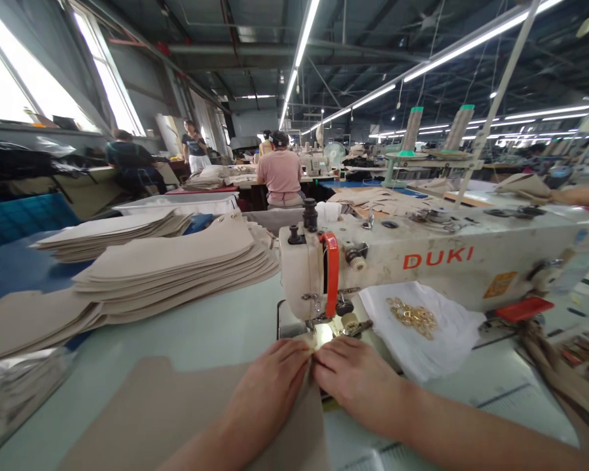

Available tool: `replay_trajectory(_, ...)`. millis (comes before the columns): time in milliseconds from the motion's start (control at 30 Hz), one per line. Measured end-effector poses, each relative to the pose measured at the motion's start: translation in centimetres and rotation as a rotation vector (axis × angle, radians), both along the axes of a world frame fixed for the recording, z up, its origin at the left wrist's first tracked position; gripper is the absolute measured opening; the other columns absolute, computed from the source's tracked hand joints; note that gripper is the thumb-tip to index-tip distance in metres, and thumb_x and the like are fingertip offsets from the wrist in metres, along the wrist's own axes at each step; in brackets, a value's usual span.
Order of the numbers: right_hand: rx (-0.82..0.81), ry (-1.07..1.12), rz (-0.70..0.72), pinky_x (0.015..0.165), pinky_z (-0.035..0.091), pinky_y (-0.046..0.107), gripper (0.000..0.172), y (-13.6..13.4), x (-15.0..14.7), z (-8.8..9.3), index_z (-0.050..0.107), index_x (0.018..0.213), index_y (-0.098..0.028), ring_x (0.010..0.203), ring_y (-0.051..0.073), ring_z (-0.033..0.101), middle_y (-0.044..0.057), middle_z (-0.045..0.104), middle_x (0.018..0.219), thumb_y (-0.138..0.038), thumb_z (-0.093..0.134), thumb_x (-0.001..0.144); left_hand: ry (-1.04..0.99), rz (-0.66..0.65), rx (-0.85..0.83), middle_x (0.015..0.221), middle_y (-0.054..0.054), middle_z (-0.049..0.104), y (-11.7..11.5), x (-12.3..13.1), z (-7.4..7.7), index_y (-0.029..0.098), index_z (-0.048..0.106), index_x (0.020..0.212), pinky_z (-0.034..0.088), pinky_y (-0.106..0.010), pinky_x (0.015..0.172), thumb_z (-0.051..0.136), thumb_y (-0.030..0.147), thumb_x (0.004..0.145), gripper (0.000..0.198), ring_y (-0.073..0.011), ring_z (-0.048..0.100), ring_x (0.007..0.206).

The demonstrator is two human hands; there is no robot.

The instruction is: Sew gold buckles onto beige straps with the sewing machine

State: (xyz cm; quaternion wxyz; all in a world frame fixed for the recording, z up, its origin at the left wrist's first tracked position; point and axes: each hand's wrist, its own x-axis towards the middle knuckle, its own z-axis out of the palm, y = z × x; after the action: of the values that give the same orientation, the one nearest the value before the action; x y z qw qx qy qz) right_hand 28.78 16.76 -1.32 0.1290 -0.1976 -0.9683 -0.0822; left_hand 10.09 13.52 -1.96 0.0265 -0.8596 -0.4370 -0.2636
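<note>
A flat beige fabric piece [177, 409] lies on the pale green table, its top corner under the needle area of a white sewing machine [451, 281] marked DUKI. My left hand [275, 383] rests over the right edge of the piece, fingers bent and pressed together, gripping it close to the presser foot. From the other side my right hand [353, 373] pinches the same edge, its fingertips nearly meeting those of the left. The exact spot under the needle is partly hidden by my fingers and the bright machine lamp.
Stacks of cut beige pieces [177, 265] stand left of the machine. Gold-coloured metal rings [412, 317] lie on a white cloth [451, 353] to the right. Thread cones [413, 131] stand behind. A person in a pink shirt [279, 173] sits ahead; other people are further back.
</note>
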Motion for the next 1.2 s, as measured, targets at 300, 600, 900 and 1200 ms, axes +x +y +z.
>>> replay_trajectory(300,-0.124,0.042,-0.047,0.083,0.044,0.032,0.007,1.5,0.0,-0.6,0.058,0.095,-0.014,0.094,0.020,0.055,0.005,0.063,0.098,-0.013,0.058,0.088,-0.069,0.013,0.038,0.096,-0.005,0.071,2.0,0.0,-0.5,0.018,0.066,0.097,0.056,-0.034,0.087,0.041,0.016,0.093,0.025,-0.0182,0.065,0.092)
replay_trajectory(600,-0.109,0.053,-0.064,0.081,0.044,0.035,0.011,1.8,-0.1,-0.5,0.057,0.097,-0.015,0.095,0.021,0.057,0.005,0.064,0.102,-0.012,0.060,0.087,-0.088,0.028,0.057,0.094,-0.007,0.071,2.5,-0.2,-0.6,0.018,0.067,0.095,0.057,-0.033,0.083,0.042,0.019,0.094,0.025,-0.0191,0.066,0.089)
replay_trajectory(900,-0.106,0.063,-0.070,0.078,0.046,0.034,0.012,1.7,-0.2,-0.5,0.059,0.096,-0.014,0.091,0.021,0.059,0.005,0.065,0.101,-0.011,0.063,0.085,-0.123,0.003,0.027,0.092,-0.005,0.071,2.7,-0.2,-0.7,0.019,0.066,0.096,0.057,-0.034,0.080,0.044,0.017,0.093,0.023,-0.0192,0.065,0.087)
replay_trajectory(1200,-0.094,0.116,-0.057,0.086,0.045,0.033,0.011,1.2,0.2,-1.2,0.060,0.098,-0.014,0.095,0.020,0.057,0.005,0.065,0.100,-0.014,0.063,0.087,-0.127,0.022,-0.006,0.093,-0.005,0.071,2.1,-0.1,-0.3,0.019,0.066,0.096,0.057,-0.035,0.085,0.044,0.016,0.091,0.023,-0.0191,0.065,0.091)
